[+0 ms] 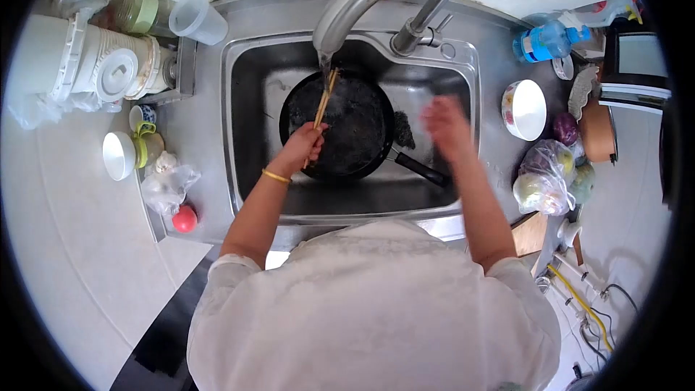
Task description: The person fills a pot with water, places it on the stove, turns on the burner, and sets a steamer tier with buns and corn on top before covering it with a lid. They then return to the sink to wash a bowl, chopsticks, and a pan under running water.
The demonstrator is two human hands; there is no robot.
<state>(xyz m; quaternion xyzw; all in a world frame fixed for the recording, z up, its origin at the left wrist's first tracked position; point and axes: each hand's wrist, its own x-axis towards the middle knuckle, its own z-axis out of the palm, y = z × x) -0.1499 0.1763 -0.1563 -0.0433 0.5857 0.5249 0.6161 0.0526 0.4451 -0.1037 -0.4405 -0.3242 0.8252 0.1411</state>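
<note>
My left hand (304, 146) is closed round a pair of wooden chopsticks (323, 106), held above the left part of a black frying pan (355, 130). Water runs from the curved steel faucet (340, 14) onto the chopsticks' upper ends and into the pan. The pan sits in the steel sink (427, 87), its black handle (420, 170) pointing to the lower right. A dark scrubber (403, 130) lies just right of the pan. My right hand (445, 128) is over the sink's right side, touching neither pan nor handle; motion blurs its fingers.
Left of the sink are a plastic cup (198, 18), white tubs (116, 72), a white bowl (118, 156) and a red ball-shaped thing (184, 219). To the right are a flowered bowl (524, 109), a blue bottle (550, 41) and bagged produce (543, 181).
</note>
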